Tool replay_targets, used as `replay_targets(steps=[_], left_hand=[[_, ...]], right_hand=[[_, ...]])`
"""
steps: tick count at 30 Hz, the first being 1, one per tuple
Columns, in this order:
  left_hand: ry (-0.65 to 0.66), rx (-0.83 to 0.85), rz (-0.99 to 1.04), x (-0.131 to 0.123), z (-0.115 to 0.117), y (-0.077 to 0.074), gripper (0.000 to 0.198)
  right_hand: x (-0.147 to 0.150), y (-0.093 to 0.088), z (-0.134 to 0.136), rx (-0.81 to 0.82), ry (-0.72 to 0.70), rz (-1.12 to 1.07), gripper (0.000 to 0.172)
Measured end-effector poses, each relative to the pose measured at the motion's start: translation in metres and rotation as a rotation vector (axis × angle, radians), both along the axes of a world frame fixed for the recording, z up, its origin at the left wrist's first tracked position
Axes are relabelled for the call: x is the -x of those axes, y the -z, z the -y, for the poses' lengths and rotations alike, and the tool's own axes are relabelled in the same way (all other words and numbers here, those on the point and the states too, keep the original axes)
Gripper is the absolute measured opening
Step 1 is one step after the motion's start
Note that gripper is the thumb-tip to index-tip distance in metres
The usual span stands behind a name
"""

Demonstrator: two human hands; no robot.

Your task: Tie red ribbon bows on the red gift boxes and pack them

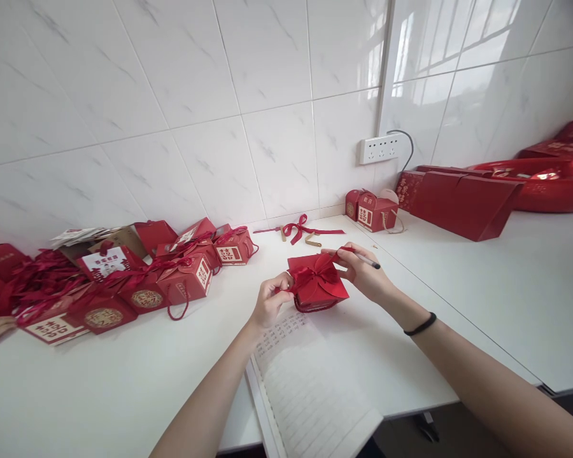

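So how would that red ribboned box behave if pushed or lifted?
The red box looks like thin folded card: probably light, crushable. Its ribbon seems floppy. Flat-sided, it would likely slide on the table, not roll.

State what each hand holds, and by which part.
The left hand pinches the ribbon at the left edge of the red box. The right hand grips the box's right corner and has a pen between its fingers.

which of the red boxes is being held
The box by the notebook, pinched between the left hand and right hand, which also holds a pen. The other boxes sit untouched: a pile at left, a pair by the wall.
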State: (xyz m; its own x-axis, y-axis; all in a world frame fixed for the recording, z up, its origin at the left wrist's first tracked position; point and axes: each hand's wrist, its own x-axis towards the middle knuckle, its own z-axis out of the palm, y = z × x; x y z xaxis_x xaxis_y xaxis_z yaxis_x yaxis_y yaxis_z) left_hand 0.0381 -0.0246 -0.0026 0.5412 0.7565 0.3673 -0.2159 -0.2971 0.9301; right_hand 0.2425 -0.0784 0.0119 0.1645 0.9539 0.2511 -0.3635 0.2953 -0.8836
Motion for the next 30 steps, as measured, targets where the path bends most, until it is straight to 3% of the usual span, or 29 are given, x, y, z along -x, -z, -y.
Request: replay_targets(steps=[17, 27, 30], left_hand=[[-0.005, -0.038, -0.03, 0.001, 0.0, 0.0, 0.026], [0.06, -0.017, -0.002, 0.005, -0.003, -0.003, 0.039], [0.004, -0.004, -0.04, 0.006, -0.001, -0.009, 0.034]], right_hand=[[0.002, -0.003, -0.002, 0.084, 0.06, -0.062, 0.027], [0.0, 0.003, -0.006, 0.038, 0.046, -0.029, 0.026], [-0.001, 0.004, -0.006, 0.033, 0.044, -0.017, 0.027]])
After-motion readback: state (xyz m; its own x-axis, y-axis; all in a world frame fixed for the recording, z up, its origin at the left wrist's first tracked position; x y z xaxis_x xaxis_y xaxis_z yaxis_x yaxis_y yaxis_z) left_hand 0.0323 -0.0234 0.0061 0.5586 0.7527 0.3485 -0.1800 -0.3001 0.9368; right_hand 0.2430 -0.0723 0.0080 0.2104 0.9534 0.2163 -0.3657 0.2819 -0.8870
